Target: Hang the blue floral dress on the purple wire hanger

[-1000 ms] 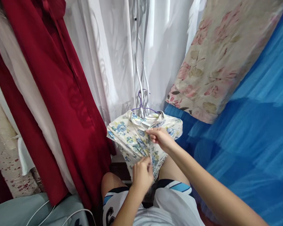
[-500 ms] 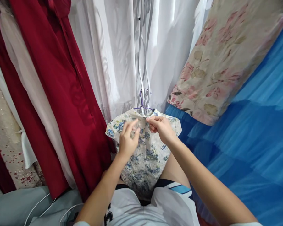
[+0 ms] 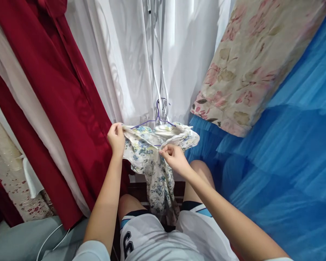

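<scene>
In front of me a white blouse with a blue and yellow floral print (image 3: pixel 137 150) hangs on a thin purple hanger (image 3: pixel 158 115). My left hand (image 3: pixel 116 139) pinches the blouse at its left shoulder, beside the end of the hanger. My right hand (image 3: pixel 174 156) is closed on the edge of the neck opening near the middle front. The neckline gapes, so part of the hanger's lower bar shows between the two sides. The lower part of the blouse hangs bunched between my knees.
White metal rods (image 3: pixel 154 69) run down to the hanger before a white curtain (image 3: pixel 130 72). Dark red garments (image 3: pixel 70 108) hang at left, a pink floral cloth (image 3: pixel 233 79) and blue tulle (image 3: pixel 274 174) at right. Grey cloth with white wire (image 3: pixel 24 237) lies lower left.
My left hand has moved left and taken hold of the blouse's shoulder. My right hand has come slightly down, and the neckline has been pulled open, baring more of the hanger.
</scene>
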A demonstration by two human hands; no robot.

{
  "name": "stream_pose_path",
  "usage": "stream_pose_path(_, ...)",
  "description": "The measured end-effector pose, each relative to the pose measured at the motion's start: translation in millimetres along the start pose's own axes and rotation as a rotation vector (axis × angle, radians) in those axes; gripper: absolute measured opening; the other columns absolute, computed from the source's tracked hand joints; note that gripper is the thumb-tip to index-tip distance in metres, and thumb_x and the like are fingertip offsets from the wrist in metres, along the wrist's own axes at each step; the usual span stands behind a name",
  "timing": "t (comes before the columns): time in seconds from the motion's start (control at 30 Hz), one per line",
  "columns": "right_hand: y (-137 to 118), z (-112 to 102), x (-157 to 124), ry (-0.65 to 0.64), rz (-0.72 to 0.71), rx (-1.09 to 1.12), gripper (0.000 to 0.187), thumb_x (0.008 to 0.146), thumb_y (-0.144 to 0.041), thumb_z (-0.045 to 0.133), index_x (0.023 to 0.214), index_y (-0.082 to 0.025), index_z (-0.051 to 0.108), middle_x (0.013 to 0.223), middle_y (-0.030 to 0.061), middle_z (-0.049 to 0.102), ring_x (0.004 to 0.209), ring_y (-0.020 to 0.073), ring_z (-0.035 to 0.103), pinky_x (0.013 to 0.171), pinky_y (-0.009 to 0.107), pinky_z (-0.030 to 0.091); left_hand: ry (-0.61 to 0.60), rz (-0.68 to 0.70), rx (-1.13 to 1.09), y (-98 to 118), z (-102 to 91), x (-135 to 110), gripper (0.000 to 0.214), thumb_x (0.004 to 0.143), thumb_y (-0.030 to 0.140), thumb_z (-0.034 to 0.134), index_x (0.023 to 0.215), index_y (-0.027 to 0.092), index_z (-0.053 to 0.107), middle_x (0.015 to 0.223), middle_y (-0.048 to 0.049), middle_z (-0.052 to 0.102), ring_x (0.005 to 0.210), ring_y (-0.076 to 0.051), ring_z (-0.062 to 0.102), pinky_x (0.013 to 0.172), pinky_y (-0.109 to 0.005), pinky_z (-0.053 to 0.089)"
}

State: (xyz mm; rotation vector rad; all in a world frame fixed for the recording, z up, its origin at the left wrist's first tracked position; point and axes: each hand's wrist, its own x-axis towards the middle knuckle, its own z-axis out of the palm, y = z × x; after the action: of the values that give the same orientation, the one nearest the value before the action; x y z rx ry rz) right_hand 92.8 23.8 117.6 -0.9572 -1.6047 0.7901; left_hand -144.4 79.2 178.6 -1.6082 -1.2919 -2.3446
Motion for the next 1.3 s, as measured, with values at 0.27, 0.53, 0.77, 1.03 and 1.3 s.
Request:
stream_pose_path(0.27, 19.0, 12.0, -28.2, -0.083, 0.083, 0.073, 0.026, 0.079, -0.039, 0.062, 0.067, -0.02, 0.05, 0.051, -0.0048, 0.045, 0.045, 0.011, 0.039, 0.046, 0.024, 0.026, 0.219, -0.634, -0.334, -68.6, -5.7, -104.4, 0.028, 0.078, 0.043, 0.066, 0.076, 0.015, 0.06, 0.066, 0.0007, 0.059, 0.064, -0.013, 0.059, 0.066, -0.025, 0.046)
stream_pose_path(0.53, 79.0, 2.9, -79.3, -0.057, 0.169, -0.158, 0.013, 0.074, -0.034, 0.063, 0.079, -0.023, 0.059, 0.067, 0.0041, 0.061, 0.064, 0.0252, 0.06, 0.06, 0.038, 0.046, -0.245, -0.613, -0.591, 4.5, 16.8, -187.7, 0.031, 0.085, 0.045, 0.065, 0.088, 0.015, 0.067, 0.081, -0.0045, 0.066, 0.074, -0.015, 0.062, 0.068, -0.025, 0.048)
stream_pose_path(0.77, 24.6, -15.3, -87.6, -0.366, 0.123, 0.081, 0.014, 0.075, -0.035, 0.069, 0.085, -0.028, 0.062, 0.083, 0.0001, 0.064, 0.086, 0.0296, 0.062, 0.076, 0.041, 0.051, -0.675, -0.225, -0.361, 74.2, 17.6, -177.3, 0.019, 0.091, 0.036, 0.061, 0.09, 0.019, 0.07, 0.091, -0.0064, 0.068, 0.094, -0.02, 0.061, 0.089, -0.03, 0.045)
stream_pose_path(1.03, -13.7, -100.1, -66.9, -0.334, 0.271, 0.189, 0.027, 0.082, -0.043, 0.07, 0.086, -0.016, 0.067, 0.081, 0.0025, 0.069, 0.071, 0.0186, 0.062, 0.069, 0.03, 0.05, -1.133, -0.503, -0.392, 45.0, -3.5, -211.7, 0.04, 0.089, 0.052, 0.057, 0.088, 0.014, 0.066, 0.081, -0.004, 0.062, 0.077, -0.017, 0.055, 0.068, -0.025, 0.043)
stream_pose_path(1.3, -8.0, -191.1, 40.1, -0.007, 0.074, 0.033, 0.018, 0.064, -0.03, 0.081, 0.067, -0.017, 0.069, 0.062, -0.0023, 0.065, 0.057, 0.0124, 0.057, 0.056, 0.022, 0.043, -0.979, -0.446, -0.351, 45.5, -4.1, -168.3, 0.032, 0.088, 0.044, 0.061, 0.076, 0.014, 0.06, 0.068, 0.0011, 0.05, 0.063, -0.01, 0.043, 0.056, -0.021, 0.032)
